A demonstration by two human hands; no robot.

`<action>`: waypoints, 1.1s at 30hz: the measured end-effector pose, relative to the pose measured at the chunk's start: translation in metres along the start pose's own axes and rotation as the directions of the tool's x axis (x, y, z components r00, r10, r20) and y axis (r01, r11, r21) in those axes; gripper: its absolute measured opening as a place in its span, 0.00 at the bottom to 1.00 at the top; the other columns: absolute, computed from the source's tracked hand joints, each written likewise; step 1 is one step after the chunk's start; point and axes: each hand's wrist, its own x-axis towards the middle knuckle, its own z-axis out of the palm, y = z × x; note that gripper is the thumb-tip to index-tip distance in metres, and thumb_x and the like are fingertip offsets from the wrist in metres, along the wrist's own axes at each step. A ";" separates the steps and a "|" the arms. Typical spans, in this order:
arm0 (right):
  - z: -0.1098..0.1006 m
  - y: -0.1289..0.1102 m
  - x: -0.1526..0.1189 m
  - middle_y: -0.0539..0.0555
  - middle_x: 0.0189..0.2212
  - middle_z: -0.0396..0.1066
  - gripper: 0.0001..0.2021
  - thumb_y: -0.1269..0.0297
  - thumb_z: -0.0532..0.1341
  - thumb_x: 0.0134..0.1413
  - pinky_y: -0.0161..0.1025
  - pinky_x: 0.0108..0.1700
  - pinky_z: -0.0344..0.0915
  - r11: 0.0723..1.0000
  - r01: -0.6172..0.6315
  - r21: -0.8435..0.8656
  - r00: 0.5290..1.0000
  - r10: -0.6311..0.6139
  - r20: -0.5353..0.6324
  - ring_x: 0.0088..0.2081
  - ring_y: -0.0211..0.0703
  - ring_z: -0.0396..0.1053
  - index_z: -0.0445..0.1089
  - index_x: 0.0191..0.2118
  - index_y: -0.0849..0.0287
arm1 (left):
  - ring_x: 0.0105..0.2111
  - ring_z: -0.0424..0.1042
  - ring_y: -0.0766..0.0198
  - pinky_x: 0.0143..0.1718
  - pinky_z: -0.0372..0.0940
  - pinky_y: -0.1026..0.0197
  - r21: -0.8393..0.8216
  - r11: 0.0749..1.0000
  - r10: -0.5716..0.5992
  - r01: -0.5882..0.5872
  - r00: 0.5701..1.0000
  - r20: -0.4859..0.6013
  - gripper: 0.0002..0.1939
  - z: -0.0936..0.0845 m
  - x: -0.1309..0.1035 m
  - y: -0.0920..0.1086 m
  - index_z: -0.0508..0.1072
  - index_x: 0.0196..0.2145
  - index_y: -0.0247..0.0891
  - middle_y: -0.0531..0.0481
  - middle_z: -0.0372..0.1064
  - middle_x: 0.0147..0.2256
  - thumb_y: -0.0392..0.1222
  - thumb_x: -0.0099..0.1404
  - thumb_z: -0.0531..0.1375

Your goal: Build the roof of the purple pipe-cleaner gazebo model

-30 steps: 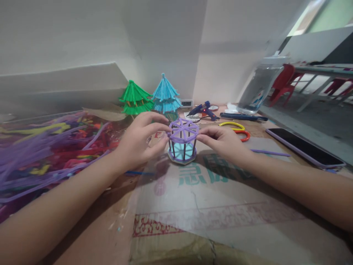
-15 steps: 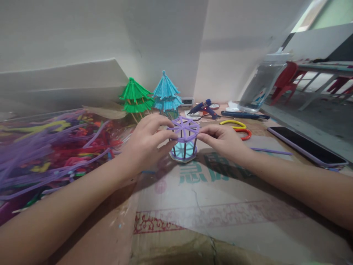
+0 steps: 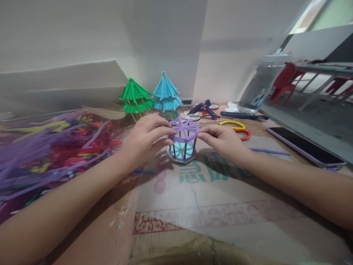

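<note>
A small pavilion model made of pipe cleaners [image 3: 185, 127] stands upright in the middle of the cardboard. It has an eight-sided purple spoked top, dark posts and a light blue base. My left hand [image 3: 149, 134] has its fingertips on the left rim of the top, with the thumb lower beside a post. On the opposite side, my right hand [image 3: 220, 138] pinches the right edge with thumb and forefinger. Just behind stand a green two-tiered pavilion [image 3: 135, 95] and a light blue one [image 3: 166, 92].
Loose pipe cleaners in plastic [image 3: 55, 147] cover the left side. Behind lie a blue glue gun [image 3: 202, 107], a utility knife [image 3: 244, 115] and a small digital clock [image 3: 186, 102]. Scissors with yellow and orange handles [image 3: 242, 133], a purple pipe cleaner [image 3: 270, 151], a phone [image 3: 305, 146] and a plastic jar [image 3: 259, 84] are right.
My left thumb and fingers have drawn back slightly to the left, so more of the model's left side shows. The model has shifted very slightly left; my right hand keeps its pinch.
</note>
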 end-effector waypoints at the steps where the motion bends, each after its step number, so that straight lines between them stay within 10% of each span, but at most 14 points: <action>1: 0.000 0.000 0.000 0.54 0.33 0.81 0.13 0.53 0.65 0.60 0.43 0.40 0.70 1.000 0.001 -0.004 1.000 -0.001 -0.004 0.36 0.45 0.75 0.80 0.35 0.57 | 0.48 0.74 0.58 0.52 0.68 0.52 -0.022 0.999 -0.028 0.028 1.000 0.005 0.11 -0.002 0.000 0.002 0.76 0.49 0.43 0.46 0.76 0.46 0.48 0.75 0.58; 9: -0.001 0.004 0.001 0.54 0.34 0.81 0.12 0.54 0.64 0.61 0.43 0.40 0.70 0.999 0.020 -0.037 1.000 -0.020 -0.010 0.35 0.45 0.74 0.80 0.37 0.56 | 0.39 0.75 0.59 0.44 0.68 0.55 -0.099 0.916 -0.391 0.388 0.920 -0.016 0.10 -0.011 0.005 0.002 0.78 0.37 0.41 0.49 0.78 0.35 0.42 0.73 0.57; 17: -0.006 0.034 0.014 0.56 0.41 0.81 0.09 0.58 0.64 0.62 0.50 0.54 0.68 0.991 0.102 -0.081 0.982 -0.114 -0.153 0.47 0.50 0.76 0.80 0.39 0.55 | 0.37 0.75 0.57 0.40 0.68 0.56 -0.303 0.515 -0.784 0.802 0.583 0.212 0.11 0.037 -0.023 -0.004 0.77 0.32 0.39 0.49 0.78 0.34 0.49 0.64 0.63; 25: -0.002 0.048 0.014 0.58 0.45 0.80 0.09 0.62 0.61 0.64 0.55 0.59 0.65 0.960 0.154 -0.233 0.972 -0.189 -0.138 0.52 0.53 0.74 0.80 0.43 0.55 | 0.37 0.69 0.58 0.41 0.65 0.56 -0.169 0.752 -0.585 0.638 0.763 0.275 0.12 0.046 -0.028 0.000 0.67 0.32 0.40 0.48 0.70 0.33 0.45 0.72 0.50; 33: 0.001 0.042 0.010 0.60 0.50 0.79 0.14 0.59 0.61 0.63 0.55 0.59 0.67 0.959 0.142 -0.247 0.976 -0.177 -0.125 0.53 0.54 0.74 0.77 0.50 0.56 | 0.35 0.67 0.56 0.42 0.64 0.54 -0.116 0.765 -0.584 0.633 0.758 0.291 0.20 0.051 -0.030 -0.009 0.66 0.26 0.41 0.47 0.67 0.29 0.49 0.74 0.48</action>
